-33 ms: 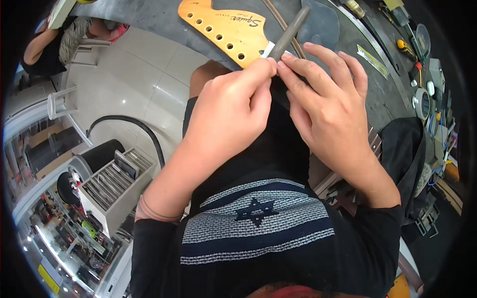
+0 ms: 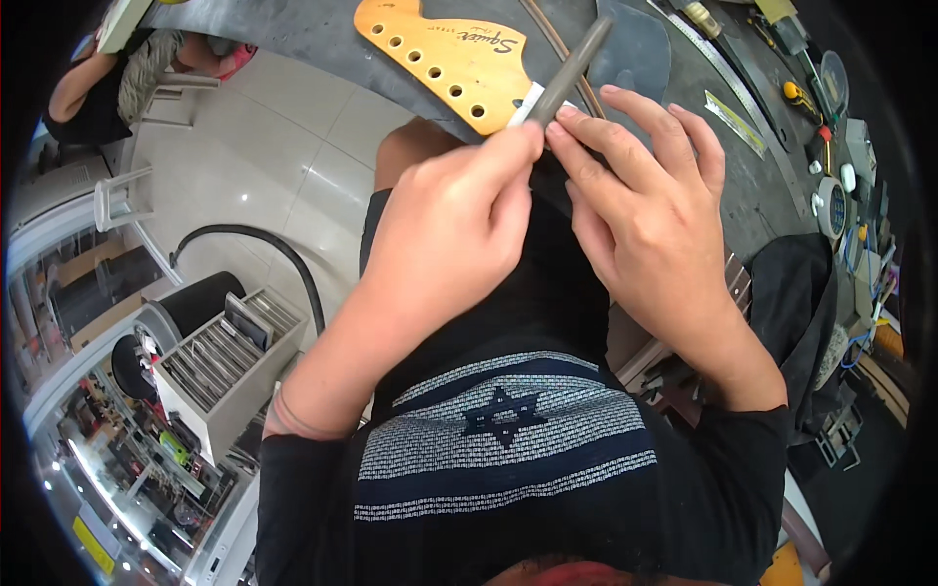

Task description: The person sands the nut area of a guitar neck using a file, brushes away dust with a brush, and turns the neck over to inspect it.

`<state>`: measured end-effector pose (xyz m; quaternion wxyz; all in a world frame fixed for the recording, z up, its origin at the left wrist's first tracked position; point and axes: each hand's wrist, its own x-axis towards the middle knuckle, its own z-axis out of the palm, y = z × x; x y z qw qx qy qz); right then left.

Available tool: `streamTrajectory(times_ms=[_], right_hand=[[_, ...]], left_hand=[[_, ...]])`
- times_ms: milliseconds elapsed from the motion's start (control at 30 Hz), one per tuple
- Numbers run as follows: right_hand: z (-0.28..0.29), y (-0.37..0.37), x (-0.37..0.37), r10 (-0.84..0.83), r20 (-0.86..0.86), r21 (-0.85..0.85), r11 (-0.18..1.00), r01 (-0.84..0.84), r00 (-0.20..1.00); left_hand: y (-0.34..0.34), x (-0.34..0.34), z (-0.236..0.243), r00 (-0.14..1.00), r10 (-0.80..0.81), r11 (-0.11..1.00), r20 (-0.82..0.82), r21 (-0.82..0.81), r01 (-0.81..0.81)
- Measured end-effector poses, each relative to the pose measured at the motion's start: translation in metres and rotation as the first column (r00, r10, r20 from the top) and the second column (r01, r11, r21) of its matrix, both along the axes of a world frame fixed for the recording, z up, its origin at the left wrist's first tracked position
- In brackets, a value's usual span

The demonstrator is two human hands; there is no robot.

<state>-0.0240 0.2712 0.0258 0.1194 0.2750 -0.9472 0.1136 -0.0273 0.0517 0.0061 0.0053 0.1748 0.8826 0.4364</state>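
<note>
At the bench's [image 2: 293, 31] near edge, the left hand's [image 2: 445, 210] fingers pinch the grey file [image 2: 578, 66], just right of the guitar head [image 2: 445, 61]; the right hand's [image 2: 653, 195] fingers touch it, grip unclear. Judged best: light, level strokes.

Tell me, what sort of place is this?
Probably a guitar repair workshop, judging by the guitar headstock, the dark workbench and the yellow-handled tool lying toward the right.
</note>
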Motion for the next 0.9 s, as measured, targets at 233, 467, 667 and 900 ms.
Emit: streamTrajectory(times_ms=[233,467,667,900], right_hand=[[0.002,-0.006,-0.003,0.032,0.024,0.02,0.999,-0.033,0.999],[-0.002,-0.003,0.0,0.01,0.017,0.023,1.0,-0.011,1.0],[0.004,-0.003,-0.002,0.034,0.025,0.041,0.999,-0.035,0.999],[0.002,-0.005,-0.002,0.023,0.023,0.039,0.999,-0.023,0.999]], left_hand=[[-0.034,0.047,0.006,0.998,0.035,0.999,0.054,-0.009,-0.035],[-0.042,0.062,-0.003,0.999,0.009,1.0,0.047,0.009,-0.01],[-0.01,0.013,-0.007,1.0,0.015,0.999,-0.003,0.049,-0.015],[-0.055,0.083,-0.002,0.992,0.009,1.0,0.129,0.004,-0.01]])
